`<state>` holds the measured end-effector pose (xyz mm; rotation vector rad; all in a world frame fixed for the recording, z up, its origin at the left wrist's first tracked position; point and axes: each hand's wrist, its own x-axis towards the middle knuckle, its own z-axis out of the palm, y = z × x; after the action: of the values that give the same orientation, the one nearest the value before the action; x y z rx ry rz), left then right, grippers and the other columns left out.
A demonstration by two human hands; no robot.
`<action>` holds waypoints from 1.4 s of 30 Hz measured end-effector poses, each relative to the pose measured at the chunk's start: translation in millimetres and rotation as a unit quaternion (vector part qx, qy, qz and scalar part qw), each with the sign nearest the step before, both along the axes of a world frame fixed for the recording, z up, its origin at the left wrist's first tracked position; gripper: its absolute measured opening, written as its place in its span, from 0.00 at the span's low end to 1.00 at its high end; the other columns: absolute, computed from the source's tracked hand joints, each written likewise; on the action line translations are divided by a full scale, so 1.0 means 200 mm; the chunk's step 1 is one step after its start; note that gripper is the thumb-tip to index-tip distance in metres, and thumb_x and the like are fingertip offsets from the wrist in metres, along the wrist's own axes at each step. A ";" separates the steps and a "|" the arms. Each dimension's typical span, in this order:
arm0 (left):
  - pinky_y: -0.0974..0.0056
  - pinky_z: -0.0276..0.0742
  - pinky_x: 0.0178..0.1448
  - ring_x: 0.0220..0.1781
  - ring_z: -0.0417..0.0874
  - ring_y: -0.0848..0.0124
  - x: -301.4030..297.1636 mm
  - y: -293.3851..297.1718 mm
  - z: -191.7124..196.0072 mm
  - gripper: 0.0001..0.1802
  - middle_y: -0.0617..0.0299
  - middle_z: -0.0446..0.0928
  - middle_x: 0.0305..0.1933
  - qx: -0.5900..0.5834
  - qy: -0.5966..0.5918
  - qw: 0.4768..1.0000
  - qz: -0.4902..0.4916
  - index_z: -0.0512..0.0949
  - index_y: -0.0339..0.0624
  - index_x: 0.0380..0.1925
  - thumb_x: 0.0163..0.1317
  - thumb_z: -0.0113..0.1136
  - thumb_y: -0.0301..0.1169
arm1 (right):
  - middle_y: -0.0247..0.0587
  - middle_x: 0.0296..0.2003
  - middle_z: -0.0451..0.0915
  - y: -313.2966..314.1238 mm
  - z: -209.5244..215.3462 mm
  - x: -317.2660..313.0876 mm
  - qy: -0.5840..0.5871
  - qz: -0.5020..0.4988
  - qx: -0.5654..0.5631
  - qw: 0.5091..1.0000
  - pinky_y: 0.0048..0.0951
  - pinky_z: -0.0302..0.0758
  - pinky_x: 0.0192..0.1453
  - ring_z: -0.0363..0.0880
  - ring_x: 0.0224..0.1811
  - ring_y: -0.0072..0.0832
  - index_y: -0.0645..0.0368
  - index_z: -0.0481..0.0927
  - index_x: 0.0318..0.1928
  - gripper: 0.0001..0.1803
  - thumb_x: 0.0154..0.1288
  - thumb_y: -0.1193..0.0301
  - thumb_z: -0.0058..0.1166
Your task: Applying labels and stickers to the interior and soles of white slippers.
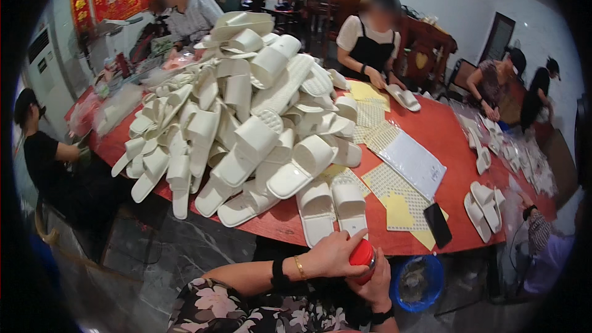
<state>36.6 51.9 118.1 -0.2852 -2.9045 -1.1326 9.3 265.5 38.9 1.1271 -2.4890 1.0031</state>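
A red-lidded container point(362, 253), perhaps a cup or jar, is between my hands near the table's front edge. My left hand point(333, 255) is closed over its lid side, with the thumb side on the red part. Lower down, my right hand point(377, 280) wraps around its body, so most of it is hidden. Just beyond my hands, a pair of cream slippers point(317, 213) lies with the toe ends away from me. Behind and to the left rises a large heap of cream slippers point(246, 142).
The red table point(468, 154) carries yellow label sheets point(394, 185), a plastic-wrapped packet point(410, 163) and a black phone point(438, 225). More slippers point(484, 206) lie on the right. A blue bin point(418, 283) stands below the edge. Several people work around the table.
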 end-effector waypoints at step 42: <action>0.53 0.68 0.70 0.69 0.69 0.47 -0.14 -0.02 -0.12 0.54 0.37 0.61 0.70 0.095 0.041 0.975 -0.198 0.59 0.37 0.71 0.46 0.78 0.41 | 0.54 0.62 0.71 0.10 0.12 0.00 0.005 -0.045 0.019 0.999 0.46 0.68 0.65 0.72 0.62 0.49 0.65 0.58 0.69 0.56 0.42 0.58 0.75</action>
<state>7.6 47.2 94.8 -0.9132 -2.7093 -1.3949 8.5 285.5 62.4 1.0191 -2.5372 0.9275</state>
